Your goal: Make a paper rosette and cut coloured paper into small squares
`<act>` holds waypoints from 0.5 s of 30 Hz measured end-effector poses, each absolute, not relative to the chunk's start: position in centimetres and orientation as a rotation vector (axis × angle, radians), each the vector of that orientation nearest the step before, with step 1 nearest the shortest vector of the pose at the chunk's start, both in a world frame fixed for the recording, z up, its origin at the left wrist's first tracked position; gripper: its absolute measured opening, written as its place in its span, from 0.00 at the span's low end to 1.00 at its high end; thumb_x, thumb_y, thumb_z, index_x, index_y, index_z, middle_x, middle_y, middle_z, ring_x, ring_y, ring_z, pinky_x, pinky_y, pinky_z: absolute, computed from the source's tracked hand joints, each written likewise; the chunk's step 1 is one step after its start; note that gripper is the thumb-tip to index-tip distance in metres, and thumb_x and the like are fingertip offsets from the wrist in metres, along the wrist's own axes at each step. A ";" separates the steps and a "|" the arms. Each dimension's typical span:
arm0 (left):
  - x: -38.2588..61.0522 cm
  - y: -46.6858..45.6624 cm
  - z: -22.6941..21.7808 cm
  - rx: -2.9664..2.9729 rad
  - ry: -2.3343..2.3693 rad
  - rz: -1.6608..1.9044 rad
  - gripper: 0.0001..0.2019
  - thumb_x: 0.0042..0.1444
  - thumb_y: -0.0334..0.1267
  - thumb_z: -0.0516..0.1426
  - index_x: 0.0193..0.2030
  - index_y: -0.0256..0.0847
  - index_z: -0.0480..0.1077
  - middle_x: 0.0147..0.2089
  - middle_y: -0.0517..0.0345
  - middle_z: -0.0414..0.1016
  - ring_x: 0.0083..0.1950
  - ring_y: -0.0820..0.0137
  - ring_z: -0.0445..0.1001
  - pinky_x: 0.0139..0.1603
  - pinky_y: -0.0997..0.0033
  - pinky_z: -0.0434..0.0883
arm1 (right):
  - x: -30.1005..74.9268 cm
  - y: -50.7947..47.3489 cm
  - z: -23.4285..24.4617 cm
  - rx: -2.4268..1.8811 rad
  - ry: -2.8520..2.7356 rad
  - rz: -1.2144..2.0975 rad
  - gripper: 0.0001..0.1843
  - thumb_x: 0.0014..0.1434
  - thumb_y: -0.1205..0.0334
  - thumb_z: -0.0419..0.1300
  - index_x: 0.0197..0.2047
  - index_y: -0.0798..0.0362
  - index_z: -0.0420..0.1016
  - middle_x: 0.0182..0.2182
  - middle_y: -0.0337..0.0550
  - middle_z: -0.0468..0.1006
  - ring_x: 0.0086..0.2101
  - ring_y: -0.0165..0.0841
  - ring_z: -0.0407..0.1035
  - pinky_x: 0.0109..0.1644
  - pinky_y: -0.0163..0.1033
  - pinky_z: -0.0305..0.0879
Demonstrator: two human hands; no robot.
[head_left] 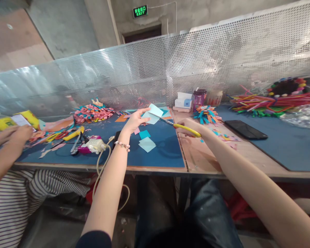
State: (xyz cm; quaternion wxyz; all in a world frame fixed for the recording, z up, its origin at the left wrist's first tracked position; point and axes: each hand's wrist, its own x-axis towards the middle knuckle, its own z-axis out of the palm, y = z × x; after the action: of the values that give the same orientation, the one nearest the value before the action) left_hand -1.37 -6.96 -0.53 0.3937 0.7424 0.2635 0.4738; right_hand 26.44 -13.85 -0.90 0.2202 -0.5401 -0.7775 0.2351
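Mid-frame, above the blue mat: left hand [134,120] lifts a pale blue paper square [153,113], fingers pinched shut on its near edge. Right hand [189,126] is closed through the yellow handles of the scissors [179,126]; blades point left and meet the paper's lower edge. Judged step: cutting into the square, cut barely begun. Next stroke calls for the paper held taut and fed straight into the blades. Two more blue squares [146,141] lie flat on the counter [196,155] below. Hard to tell: how far the blades are open, since they are thin and blurred. Left edge of frame: another person's hands over a phone, body cut off
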 end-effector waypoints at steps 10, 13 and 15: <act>-1.3 -7.0 -0.5 1.876 0.682 1.191 0.27 0.46 0.33 0.63 0.56 0.43 0.68 0.53 0.50 0.71 0.33 0.74 0.71 0.26 0.77 0.66 | 26.5 -13.7 -0.9 -1.492 -2.179 0.599 0.05 0.50 0.63 0.55 0.26 0.54 0.67 0.14 0.34 0.64 0.12 0.23 0.58 0.13 0.29 0.49; -1.4 -7.1 -0.5 1.875 0.689 1.189 0.27 0.46 0.33 0.63 0.56 0.44 0.68 0.53 0.50 0.71 0.33 0.74 0.70 0.26 0.77 0.66 | 26.4 -13.8 -1.0 -1.493 -2.172 0.587 0.05 0.50 0.63 0.54 0.25 0.54 0.66 0.14 0.33 0.63 0.12 0.23 0.58 0.13 0.29 0.49; -1.4 -7.1 -0.4 1.871 0.686 1.184 0.27 0.46 0.33 0.63 0.56 0.44 0.68 0.54 0.50 0.70 0.33 0.74 0.70 0.26 0.77 0.66 | 26.5 -13.7 -1.0 -1.483 -2.173 0.593 0.05 0.50 0.62 0.55 0.25 0.54 0.65 0.14 0.33 0.63 0.13 0.23 0.58 0.14 0.29 0.49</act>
State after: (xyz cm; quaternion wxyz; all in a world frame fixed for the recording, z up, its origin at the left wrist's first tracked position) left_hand -1.38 -7.14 -0.42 0.4003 0.7397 0.2710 0.4681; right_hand 26.49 -13.73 -1.04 0.2206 -0.5365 -0.7859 0.2143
